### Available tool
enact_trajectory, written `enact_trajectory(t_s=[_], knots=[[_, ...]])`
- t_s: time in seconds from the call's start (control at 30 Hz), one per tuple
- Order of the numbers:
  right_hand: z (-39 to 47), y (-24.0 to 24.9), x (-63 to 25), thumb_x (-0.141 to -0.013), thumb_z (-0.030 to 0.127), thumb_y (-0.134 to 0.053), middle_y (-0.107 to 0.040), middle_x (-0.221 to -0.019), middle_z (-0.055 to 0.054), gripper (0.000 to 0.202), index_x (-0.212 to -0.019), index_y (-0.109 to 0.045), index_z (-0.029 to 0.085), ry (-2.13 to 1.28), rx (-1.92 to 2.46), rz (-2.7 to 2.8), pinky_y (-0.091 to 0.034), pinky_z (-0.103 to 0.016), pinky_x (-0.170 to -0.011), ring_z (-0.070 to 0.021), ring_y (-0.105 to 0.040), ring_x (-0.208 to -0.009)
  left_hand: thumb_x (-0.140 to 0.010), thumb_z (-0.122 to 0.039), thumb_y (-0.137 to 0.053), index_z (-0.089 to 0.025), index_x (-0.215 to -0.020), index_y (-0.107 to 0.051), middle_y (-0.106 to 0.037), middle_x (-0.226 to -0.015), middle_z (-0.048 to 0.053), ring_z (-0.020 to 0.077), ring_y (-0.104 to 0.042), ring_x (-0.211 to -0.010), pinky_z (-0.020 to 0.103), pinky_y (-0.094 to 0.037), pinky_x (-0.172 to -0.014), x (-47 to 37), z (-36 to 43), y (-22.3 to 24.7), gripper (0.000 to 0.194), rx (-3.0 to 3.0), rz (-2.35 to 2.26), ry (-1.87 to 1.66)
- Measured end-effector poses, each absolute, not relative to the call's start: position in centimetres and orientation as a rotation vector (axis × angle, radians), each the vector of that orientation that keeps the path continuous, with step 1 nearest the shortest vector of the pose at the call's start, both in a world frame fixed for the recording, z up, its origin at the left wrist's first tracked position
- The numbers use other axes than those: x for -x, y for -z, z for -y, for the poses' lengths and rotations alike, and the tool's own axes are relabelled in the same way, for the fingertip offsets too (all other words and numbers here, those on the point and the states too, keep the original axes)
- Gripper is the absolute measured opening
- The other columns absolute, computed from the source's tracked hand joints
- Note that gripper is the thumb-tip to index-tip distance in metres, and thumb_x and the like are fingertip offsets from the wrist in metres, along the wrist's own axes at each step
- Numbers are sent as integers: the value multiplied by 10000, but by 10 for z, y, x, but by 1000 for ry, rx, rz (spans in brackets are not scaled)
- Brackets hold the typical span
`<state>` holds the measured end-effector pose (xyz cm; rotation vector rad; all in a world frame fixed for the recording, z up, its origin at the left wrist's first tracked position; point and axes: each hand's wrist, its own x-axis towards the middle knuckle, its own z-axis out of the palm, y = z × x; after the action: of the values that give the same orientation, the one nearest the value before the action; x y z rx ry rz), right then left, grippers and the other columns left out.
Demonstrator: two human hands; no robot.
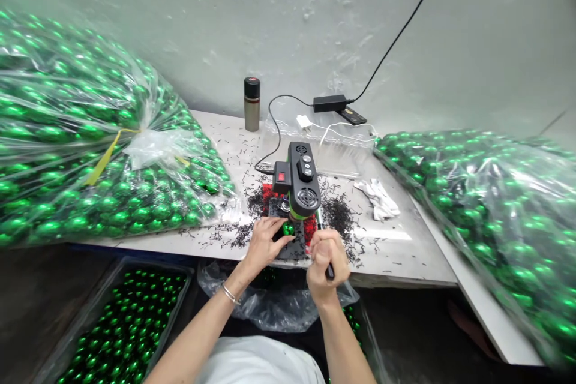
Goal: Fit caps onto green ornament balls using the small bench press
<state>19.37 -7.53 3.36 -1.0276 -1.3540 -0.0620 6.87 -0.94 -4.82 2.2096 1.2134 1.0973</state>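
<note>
A shiny green bauble (288,228) sits under the head of a small black bench press (302,183) with a red switch and round vents on top. Thumb and fingers of my left hand (266,241) are closed around the bauble from the left. On the press's right, my right hand (328,261) is wrapped round the black lever handle (330,272), whose lower end pokes out below the fist. Red material (310,229) shows beside the press base, and dark shavings (338,217) are scattered around it.
Large clear bags of green baubles (54,150) stand at left and right. A bottle (252,105), a power adapter (330,102) with cables, and white gloves (380,199) lie on the table. Below the edge are a bin of baubles (126,318) and a plastic-lined container (279,309).
</note>
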Motion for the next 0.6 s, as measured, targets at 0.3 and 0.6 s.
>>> enact_trajectory(t_s=[0.3, 0.6], knots=[[68, 14, -199, -989, 207, -341, -522, -709, 22, 324, -680, -435, 213, 215, 984, 1385, -521, -370, -776, -108, -521, -604, -869, -377, -719, -196, -1111, -696, -720, -1048, 95, 257, -634, -991, 420, -488, -881, -71, 10, 53, 303, -2223, -1217, -1134], [64, 27, -198, -1008, 263, -302, -498, -714, 25, 359, -669, -411, 215, 173, 953, 1350, -536, -438, -844, -118, -574, -630, -861, -352, -729, -202, -1124, -704, -722, -1088, 101, 261, -629, -1023, 433, -480, -924, -70, 11, 50, 304, -2178, -1233, -1052]])
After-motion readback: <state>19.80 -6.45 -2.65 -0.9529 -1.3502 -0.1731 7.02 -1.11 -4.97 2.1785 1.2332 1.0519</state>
